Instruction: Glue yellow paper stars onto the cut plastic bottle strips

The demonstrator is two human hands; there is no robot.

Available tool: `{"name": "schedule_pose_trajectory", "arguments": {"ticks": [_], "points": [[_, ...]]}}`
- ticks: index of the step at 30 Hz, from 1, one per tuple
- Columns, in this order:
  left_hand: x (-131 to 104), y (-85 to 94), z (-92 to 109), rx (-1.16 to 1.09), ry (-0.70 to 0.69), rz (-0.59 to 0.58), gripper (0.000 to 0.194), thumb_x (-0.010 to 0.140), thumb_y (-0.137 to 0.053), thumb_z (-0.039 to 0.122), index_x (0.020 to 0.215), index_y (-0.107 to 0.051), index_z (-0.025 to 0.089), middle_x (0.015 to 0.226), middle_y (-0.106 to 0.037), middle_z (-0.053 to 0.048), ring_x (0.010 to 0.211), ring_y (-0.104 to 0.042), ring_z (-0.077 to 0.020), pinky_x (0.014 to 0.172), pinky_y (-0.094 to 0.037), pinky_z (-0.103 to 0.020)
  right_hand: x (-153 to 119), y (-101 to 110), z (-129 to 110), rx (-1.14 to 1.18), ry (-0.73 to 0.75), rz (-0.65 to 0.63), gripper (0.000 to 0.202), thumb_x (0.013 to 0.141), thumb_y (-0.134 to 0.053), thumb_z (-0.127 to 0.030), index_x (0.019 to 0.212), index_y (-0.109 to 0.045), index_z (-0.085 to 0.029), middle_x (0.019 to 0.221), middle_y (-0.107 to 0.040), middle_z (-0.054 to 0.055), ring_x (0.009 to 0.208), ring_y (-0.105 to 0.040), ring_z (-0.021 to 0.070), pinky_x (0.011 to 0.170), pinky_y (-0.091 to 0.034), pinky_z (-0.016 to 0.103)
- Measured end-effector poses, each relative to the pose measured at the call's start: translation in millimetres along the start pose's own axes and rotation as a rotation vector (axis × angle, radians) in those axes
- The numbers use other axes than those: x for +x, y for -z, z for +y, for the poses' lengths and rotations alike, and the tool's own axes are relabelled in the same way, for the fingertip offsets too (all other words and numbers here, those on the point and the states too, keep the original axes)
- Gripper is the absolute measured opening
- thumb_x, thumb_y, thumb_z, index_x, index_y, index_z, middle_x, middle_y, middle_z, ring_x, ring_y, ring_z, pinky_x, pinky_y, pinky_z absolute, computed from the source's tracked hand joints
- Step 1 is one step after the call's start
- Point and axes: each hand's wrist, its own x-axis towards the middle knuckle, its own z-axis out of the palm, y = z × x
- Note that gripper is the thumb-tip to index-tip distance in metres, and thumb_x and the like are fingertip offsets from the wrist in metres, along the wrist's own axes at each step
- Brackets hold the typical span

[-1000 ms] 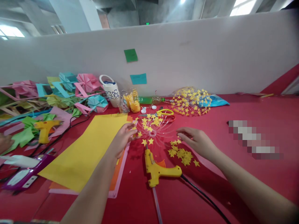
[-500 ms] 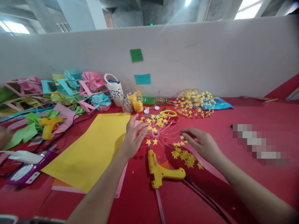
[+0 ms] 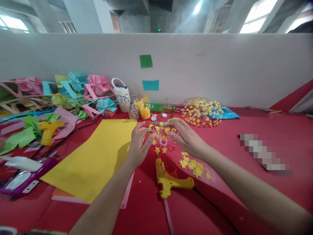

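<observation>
A clear plastic piece [image 3: 163, 142], cut into strips that splay out around a ring, lies between my hands, with several yellow paper stars on and around it. At its left edge is my left hand [image 3: 140, 143], thumb and fingers curved and apart. My right hand [image 3: 188, 138] hovers over its right side, also with the fingers apart; nothing shows in either. A yellow glue gun [image 3: 168, 182] lies in front, its nozzle towards the stars and a glue stick at its back. Right of it is a pile of yellow stars [image 3: 194, 165].
Yellow paper sheets [image 3: 97, 156] lie left. Scissors [image 3: 157, 123], bottle caps [image 3: 153, 118], a green bottle [image 3: 156, 107] and a star-covered plastic dome [image 3: 202, 111] are behind. Further left are paper flowers [image 3: 97, 85], another glue gun [image 3: 49, 132] and a purple power strip [image 3: 26, 178]; a white cup [image 3: 122, 98] stands near the wall.
My right hand has moved left from beside the star pile to the clear plastic piece. My left hand has stayed almost still. The view has shifted slightly.
</observation>
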Motion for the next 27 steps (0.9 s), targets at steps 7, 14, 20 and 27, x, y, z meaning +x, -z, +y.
{"name": "schedule_pose_trajectory", "arguments": {"ticks": [7, 14, 20, 27], "points": [[-0.2, -2.0, -2.0, 0.005, 0.009, 0.017, 0.029, 0.091, -0.042, 0.041, 0.104, -0.06, 0.022, 0.134, -0.04, -0.01, 0.133, -0.033, -0.0228, 0.111, -0.026, -0.044, -3.8, -6.8, -4.5, 0.064, 0.035, -0.038, 0.025, 0.097, -0.04, -0.032, 0.119, -0.049, -0.026, 0.117, -0.06, 0.006, 0.115, -0.05, 0.0218, 0.098, -0.043, 0.042], [-2.5, -6.5, -2.5, 0.021, -0.027, -0.072, 0.036, 0.092, -0.039, 0.041, 0.121, -0.055, 0.027, 0.144, -0.031, -0.008, 0.137, -0.026, -0.0229, 0.113, -0.023, -0.046, -9.9, -7.7, -9.1, 0.115, 0.064, -0.102, 0.031, 0.096, -0.041, -0.033, 0.127, -0.046, -0.029, 0.129, -0.052, 0.005, 0.124, -0.043, 0.021, 0.105, -0.037, 0.044], [-2.4, -5.1, -1.8, 0.029, 0.022, -0.06, 0.035, 0.091, -0.041, 0.042, 0.118, -0.055, 0.024, 0.141, -0.034, -0.01, 0.135, -0.028, -0.0233, 0.113, -0.024, -0.045, -10.7, -4.6, -5.5, 0.148, -0.006, -0.044, 0.034, 0.096, -0.041, -0.033, 0.13, -0.042, -0.029, 0.129, -0.053, 0.006, 0.123, -0.046, 0.0213, 0.103, -0.039, 0.044], [-2.7, -3.5, 0.6, 0.002, 0.04, -0.076, 0.035, 0.091, -0.041, 0.043, 0.117, -0.054, 0.024, 0.14, -0.033, -0.009, 0.136, -0.028, -0.0225, 0.113, -0.023, -0.044, -18.2, 1.7, 4.0, 0.119, -0.087, 0.03, 0.03, 0.096, -0.04, -0.033, 0.125, -0.047, -0.027, 0.126, -0.055, 0.007, 0.119, -0.05, 0.0217, 0.099, -0.041, 0.043]]}}
